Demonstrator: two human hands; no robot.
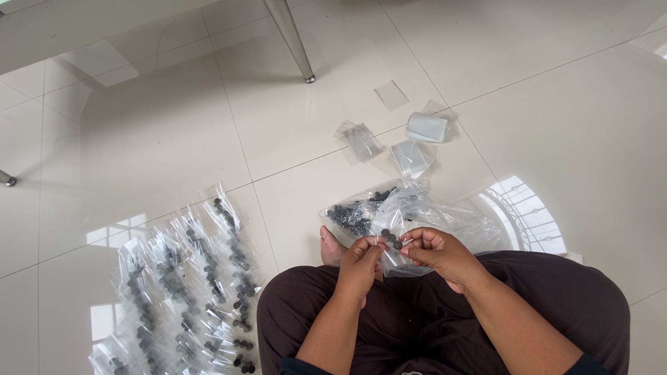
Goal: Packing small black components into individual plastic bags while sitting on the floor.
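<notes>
Fingertips of left hand [359,258] and right hand [439,251] pinch one crinkly clear plastic bag [393,239] holding small dark round pieces.

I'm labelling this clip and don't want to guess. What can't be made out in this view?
- Head view: what the small dark pieces in the clear bag are; too small.
- Left hand and right hand: fingertip grip on the bag, hidden by the curled fingers.
- Rows of filled bags on the floor: their count, cut off by the bottom edge.
- Large open bag: contents partly hidden by glare and crumpled plastic.
</notes>
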